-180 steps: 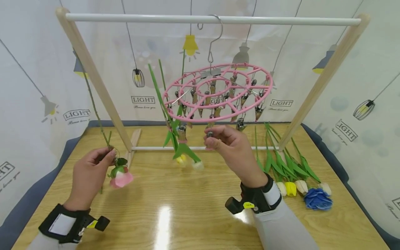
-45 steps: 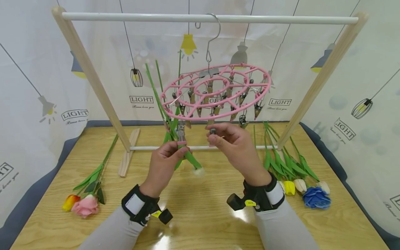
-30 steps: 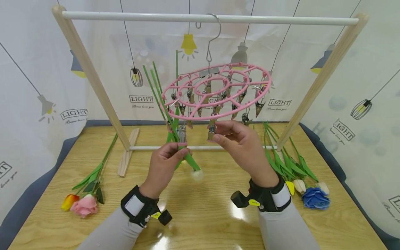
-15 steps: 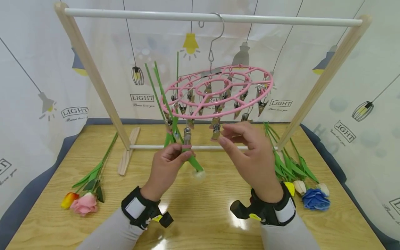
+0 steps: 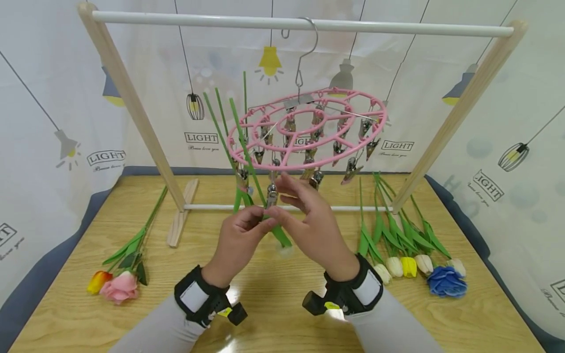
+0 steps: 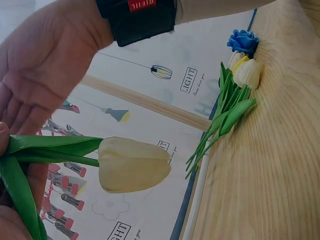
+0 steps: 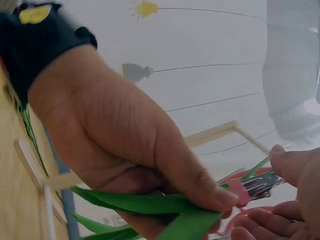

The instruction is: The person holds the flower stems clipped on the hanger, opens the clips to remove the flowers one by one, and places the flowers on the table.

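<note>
My left hand (image 5: 240,240) pinches the stem and leaves of a white tulip (image 6: 134,165), just below a metal clip (image 5: 272,195) with pink tips. The tulip's head points down, and its stem rises past the clip. Beside the clip is my right hand (image 5: 311,225), its thumb and fingers spread on either side, its thumb tip right at the left thumb. In the right wrist view, the clip's pink tip (image 7: 239,192) sits at the left thumb. The clip hangs from a round pink hanger (image 5: 291,168) carrying several other clips. More tulip stems (image 5: 219,132) stand up at its left side.
A wood-and-white rack (image 5: 198,19) bears the hanger by a hook (image 5: 314,39). At left on the table lie a pink rose (image 5: 119,287) and a red-yellow tulip (image 5: 99,283). At right lie white tulips (image 5: 394,267), a yellow tulip (image 5: 409,267) and a blue rose (image 5: 447,282).
The pink rose, held by my left hand at first, now lies on the table; that hand moved to the white tulip. My right hand let go of another clip and moved left. The hanger turned.
</note>
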`<state>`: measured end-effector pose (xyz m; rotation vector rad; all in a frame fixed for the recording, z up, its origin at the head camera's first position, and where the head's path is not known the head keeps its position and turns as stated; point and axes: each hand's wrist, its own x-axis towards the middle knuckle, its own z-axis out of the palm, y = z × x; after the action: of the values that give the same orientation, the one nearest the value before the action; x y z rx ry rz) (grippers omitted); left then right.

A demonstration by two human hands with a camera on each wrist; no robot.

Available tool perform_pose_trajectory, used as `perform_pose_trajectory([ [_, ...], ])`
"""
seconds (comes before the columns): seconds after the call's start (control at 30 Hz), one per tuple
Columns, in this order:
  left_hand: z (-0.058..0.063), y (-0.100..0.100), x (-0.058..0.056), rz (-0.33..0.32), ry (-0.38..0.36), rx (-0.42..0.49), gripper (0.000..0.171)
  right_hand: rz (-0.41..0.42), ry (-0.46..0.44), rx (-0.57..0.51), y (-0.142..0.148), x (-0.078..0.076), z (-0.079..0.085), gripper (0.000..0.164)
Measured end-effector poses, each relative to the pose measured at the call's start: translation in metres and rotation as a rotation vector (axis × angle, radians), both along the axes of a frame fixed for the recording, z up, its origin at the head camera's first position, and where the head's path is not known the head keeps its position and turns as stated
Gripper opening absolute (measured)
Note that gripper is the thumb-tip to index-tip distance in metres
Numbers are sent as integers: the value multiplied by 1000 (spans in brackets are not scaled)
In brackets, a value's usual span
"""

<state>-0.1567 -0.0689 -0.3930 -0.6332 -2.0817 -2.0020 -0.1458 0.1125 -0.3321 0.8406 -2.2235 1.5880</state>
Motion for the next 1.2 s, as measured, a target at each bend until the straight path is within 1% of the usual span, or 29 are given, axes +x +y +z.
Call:
perform_pose_trajectory([
  [0.07,-1,1,0,0,4,1,15,48,-107,-67,-1,-4,-4,63],
  [0.13,-1,2,-1,-2,11,5,15,83,-185,-128,-2,-6,-7,60],
  [0.2,-1,3,0,-7,19,5,14,106,-237,-184,-3,-8,-10,56],
  [0.27,-1,4,0,-13,21,4,14,124,-267,-236,-4,-9,-12,52],
  [0.4,-1,6,2,-33,13,7,15,123,-299,-318,-6,-11,-15,47],
  [0.5,-2,8,2,-51,14,14,16,112,-309,-350,-5,-13,-16,44],
  [0.63,-3,9,1,-69,25,16,19,92,-313,-349,-3,-15,-16,41],
  [0.83,-5,8,0,-61,35,-1,17,91,-336,-383,-1,-16,-13,37],
  [0.93,-6,8,0,-52,34,-10,16,88,-343,-396,-1,-15,-13,32],
  [1.2,-7,9,1,-45,8,-21,16,85,-328,-377,1,-17,-15,27],
])
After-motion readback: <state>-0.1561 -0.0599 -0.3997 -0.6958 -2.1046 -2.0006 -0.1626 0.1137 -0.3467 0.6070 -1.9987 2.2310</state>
